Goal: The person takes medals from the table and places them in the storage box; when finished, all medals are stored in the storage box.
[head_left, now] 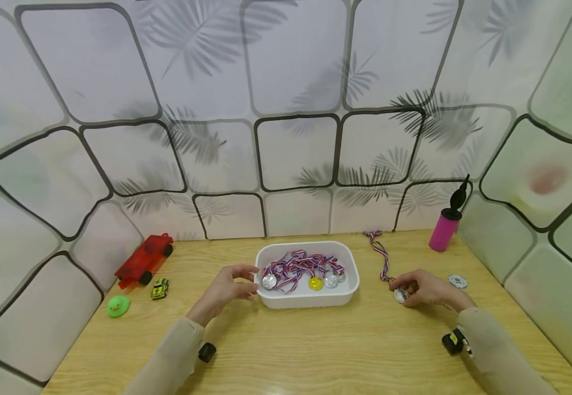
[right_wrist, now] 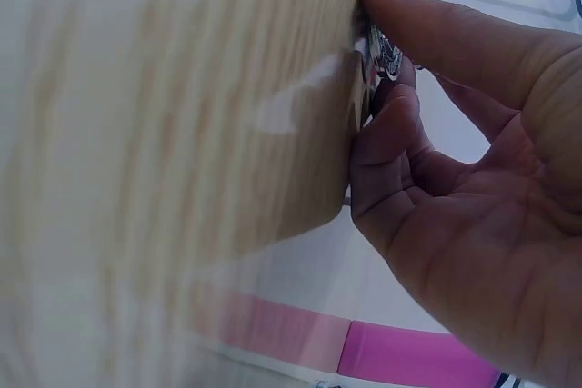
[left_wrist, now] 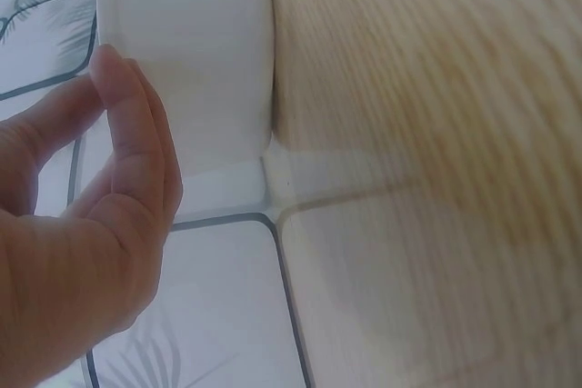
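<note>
A white plastic tub (head_left: 305, 300) holds several medals on red, white and blue ribbons, among them a gold medal (head_left: 316, 283) and a silver medal (head_left: 269, 282). My left hand (head_left: 226, 288) is at the tub's left end, fingertips right at the rim, thumb and fingers apart in the head view. The left wrist view shows its bent fingers (left_wrist: 136, 134) against the tub wall (left_wrist: 200, 52). To the right of the tub, my right hand (head_left: 426, 288) pinches another silver medal (head_left: 401, 295) close over the table. Its ribbon (head_left: 383, 260) trails away toward the wall.
On the left are a red toy car (head_left: 145, 260), a small yellow-green car (head_left: 159, 288) and a green rubber duck (head_left: 118, 306). At the right stand a pink hand pump (head_left: 445, 230) and a round token (head_left: 458, 281). Patterned cloth walls enclose the wooden table (head_left: 315, 351).
</note>
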Demonstrator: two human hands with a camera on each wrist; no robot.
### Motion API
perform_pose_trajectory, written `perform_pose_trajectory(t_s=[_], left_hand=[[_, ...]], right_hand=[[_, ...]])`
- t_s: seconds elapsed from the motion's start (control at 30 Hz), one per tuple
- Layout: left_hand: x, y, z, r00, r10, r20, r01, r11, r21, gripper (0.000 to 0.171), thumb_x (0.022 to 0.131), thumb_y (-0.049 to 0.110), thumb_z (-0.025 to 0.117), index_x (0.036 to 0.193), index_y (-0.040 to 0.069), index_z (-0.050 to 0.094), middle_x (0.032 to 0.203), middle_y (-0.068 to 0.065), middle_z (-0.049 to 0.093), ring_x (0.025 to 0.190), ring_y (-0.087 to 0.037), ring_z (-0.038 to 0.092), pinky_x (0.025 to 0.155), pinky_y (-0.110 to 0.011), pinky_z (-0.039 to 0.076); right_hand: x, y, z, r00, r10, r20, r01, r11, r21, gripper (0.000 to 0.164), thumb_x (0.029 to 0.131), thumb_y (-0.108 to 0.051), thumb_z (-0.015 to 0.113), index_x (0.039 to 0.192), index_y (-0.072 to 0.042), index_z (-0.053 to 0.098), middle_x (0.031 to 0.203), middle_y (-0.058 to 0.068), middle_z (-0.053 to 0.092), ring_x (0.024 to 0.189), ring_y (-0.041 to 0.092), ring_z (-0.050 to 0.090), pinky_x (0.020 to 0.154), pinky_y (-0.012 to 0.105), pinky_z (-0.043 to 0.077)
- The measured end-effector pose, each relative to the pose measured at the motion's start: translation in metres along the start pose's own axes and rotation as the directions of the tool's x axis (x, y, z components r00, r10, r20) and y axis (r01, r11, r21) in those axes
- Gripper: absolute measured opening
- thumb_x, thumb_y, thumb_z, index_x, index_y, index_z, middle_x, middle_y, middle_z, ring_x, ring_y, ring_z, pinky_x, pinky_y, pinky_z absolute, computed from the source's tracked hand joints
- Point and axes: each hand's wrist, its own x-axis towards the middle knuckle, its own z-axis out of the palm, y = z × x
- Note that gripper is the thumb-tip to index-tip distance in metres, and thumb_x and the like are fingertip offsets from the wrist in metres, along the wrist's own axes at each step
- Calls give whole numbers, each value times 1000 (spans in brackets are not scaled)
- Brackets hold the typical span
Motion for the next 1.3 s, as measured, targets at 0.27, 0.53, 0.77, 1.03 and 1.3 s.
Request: perform_pose_trajectory(t_s=[0.27, 0.53, 0.77, 1.03, 1.3], left_hand=[[-1, 2, -1, 1000, -2, 5, 2, 1000, 5, 46, 85, -7, 68, 129, -11, 55, 110, -25, 57, 72, -16, 66, 72, -37, 63], [0, 2, -2, 1000, -4, -6, 4, 1000, 6, 45, 85, -8, 67, 128, -11, 55, 108, -24, 58, 71, -15, 65, 69, -34, 62], [0, 3, -1, 1000, -18, -5, 18, 1000, 7, 45, 85, -8, 68, 128, -10, 56, 110, -25, 58, 72, -15, 65, 68, -32, 62], [0, 5, -1, 1000, 0, 9, 1, 1000, -16, 47, 85, -9, 67, 129, -13, 53, 112, -29, 55, 73, -15, 65, 69, -33, 62], [0, 4, -1, 1000, -15, -1, 15, 1000, -4, 47, 84, -8, 68, 129, -11, 54, 112, -29, 56, 72, -16, 64, 70, -35, 62]], right_hand=[[1, -2, 1, 1000, 1, -5, -1, 999, -35, 31, 82, -5, 76, 111, -1, 66, 105, 10, 66, 84, 10, 53, 71, 19, 47], [6, -6, 1, 1000, 12, -14, -12, 1000, -11, 28, 86, -8, 73, 114, -3, 68, 116, 15, 66, 97, 12, 57, 80, 19, 49], [12, -10, 3, 998, 44, -43, -36, 984, 173, 34, 97, -15, 62, 124, 5, 61, 108, 14, 69, 79, 7, 59, 66, 23, 54], [18, -27, -5, 979, 68, -194, 24, 901, 434, 47, 99, -21, 59, 138, 3, 50, 111, -9, 70, 86, 2, 60, 73, 25, 56], [24, -51, -18, 936, -12, -351, 224, 789, 572, 43, 99, -13, 57, 141, -2, 50, 114, -14, 69, 89, 2, 64, 76, 18, 57]])
